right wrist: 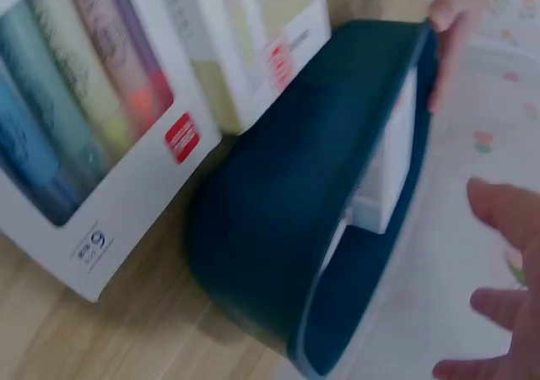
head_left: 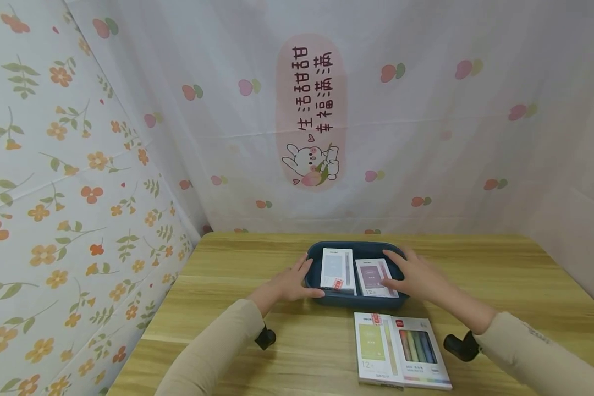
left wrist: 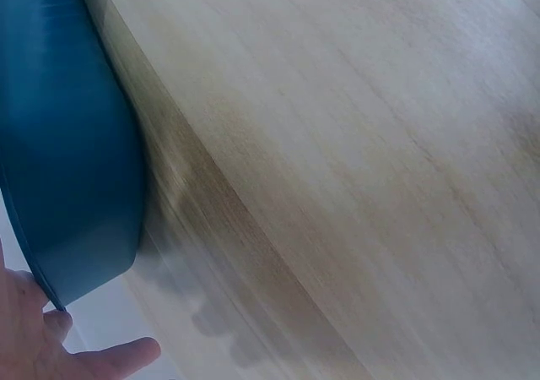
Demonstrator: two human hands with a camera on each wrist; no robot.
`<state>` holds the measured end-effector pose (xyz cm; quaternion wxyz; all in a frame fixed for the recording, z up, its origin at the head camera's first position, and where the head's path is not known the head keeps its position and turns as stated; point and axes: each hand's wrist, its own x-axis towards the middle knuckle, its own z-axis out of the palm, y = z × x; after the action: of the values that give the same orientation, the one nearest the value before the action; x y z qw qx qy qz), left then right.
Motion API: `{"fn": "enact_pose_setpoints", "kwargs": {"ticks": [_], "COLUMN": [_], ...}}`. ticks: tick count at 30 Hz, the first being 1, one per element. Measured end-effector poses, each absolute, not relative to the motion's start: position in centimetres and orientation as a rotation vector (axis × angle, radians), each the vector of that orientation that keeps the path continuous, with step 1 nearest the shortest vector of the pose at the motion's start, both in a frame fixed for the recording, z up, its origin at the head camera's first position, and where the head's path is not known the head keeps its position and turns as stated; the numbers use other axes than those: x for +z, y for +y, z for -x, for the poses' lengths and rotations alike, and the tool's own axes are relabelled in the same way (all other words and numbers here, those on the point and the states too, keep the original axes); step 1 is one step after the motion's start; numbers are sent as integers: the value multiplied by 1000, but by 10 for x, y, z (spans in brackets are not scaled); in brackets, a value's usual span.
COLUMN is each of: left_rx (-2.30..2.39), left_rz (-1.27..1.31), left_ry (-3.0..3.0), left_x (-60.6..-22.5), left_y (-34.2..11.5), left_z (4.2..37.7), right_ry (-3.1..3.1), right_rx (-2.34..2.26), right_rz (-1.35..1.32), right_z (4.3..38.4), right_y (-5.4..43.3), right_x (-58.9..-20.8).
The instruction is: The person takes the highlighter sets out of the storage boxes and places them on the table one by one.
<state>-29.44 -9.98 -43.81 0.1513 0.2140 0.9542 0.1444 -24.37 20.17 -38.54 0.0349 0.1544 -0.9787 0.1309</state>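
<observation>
A dark blue oval tub [head_left: 361,302] stands on the table with two flat white boxes inside. The left one has a light blue panel [head_left: 335,266], the right one a purple panel [head_left: 370,276]. My left hand [head_left: 288,284] lies at the tub's left end, its fingers spread and touching the rim. Over the right end is my right hand [head_left: 421,276], fingers apart, close to the purple-panelled box. The right wrist view shows a gap between these fingers [right wrist: 498,300] and the tub wall [right wrist: 270,186].
In front of the tub, a white box with a yellow-green panel [head_left: 374,347] lies beside a windowed box of coloured pens [head_left: 419,347]. The wooden table [head_left: 237,258] meets a printed curtain [head_left: 218,137] at its back edge. More flowered cloth [head_left: 69,181] hangs on the left.
</observation>
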Motion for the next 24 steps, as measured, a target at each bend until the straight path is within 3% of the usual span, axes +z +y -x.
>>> {"fn": "enact_pose_setpoints", "kwargs": {"ticks": [17, 24], "left_rx": [397, 387], "left_rz": [-613, -608], "left_ry": [2745, 2745], "left_x": [-436, -436], "left_y": [-100, -99], "left_z": [294, 294], "right_ry": [-3172, -3263], "right_rx": [349, 464], "right_rz": [-763, -706], "right_z": [283, 294], "right_y": [182, 177], "right_x": [-412, -428]}}
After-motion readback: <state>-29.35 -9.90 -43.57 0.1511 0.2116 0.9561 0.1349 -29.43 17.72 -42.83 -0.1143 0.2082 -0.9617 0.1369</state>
